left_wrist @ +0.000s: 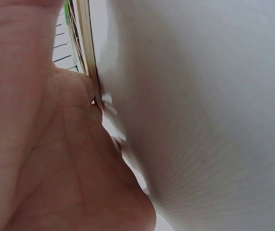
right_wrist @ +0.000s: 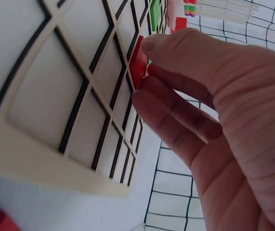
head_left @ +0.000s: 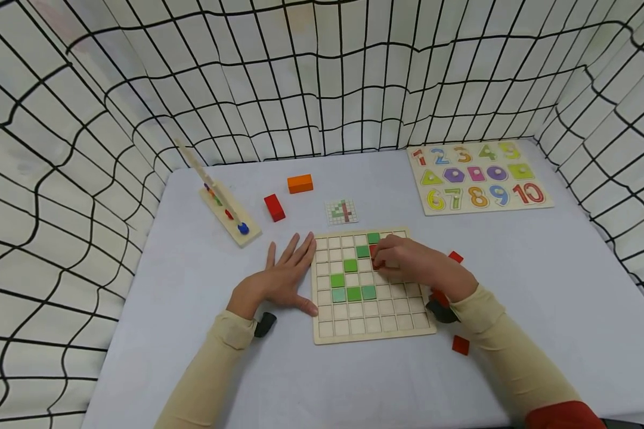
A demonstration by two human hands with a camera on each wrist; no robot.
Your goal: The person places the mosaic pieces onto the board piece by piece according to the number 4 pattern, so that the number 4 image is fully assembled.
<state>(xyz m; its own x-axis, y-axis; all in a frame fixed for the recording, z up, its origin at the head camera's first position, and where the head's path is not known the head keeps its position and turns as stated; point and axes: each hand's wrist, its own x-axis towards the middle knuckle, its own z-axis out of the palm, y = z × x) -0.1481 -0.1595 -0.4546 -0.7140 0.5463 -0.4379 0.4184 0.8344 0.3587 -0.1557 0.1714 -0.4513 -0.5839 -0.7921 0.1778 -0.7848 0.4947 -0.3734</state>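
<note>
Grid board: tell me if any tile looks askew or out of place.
One does: the red tile pinched by the right hand stands tilted on edge over the grid board, not flat in a cell. The green tiles sit flush.

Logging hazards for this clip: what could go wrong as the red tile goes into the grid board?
The right hand pinches a red tile tilted on edge against the grid board; it may jam crookedly or nudge the green tiles beside it. The left hand only presses flat against the board's edge, so the board might slide.

The number puzzle board shows coloured numerals 1 to 10.
</note>
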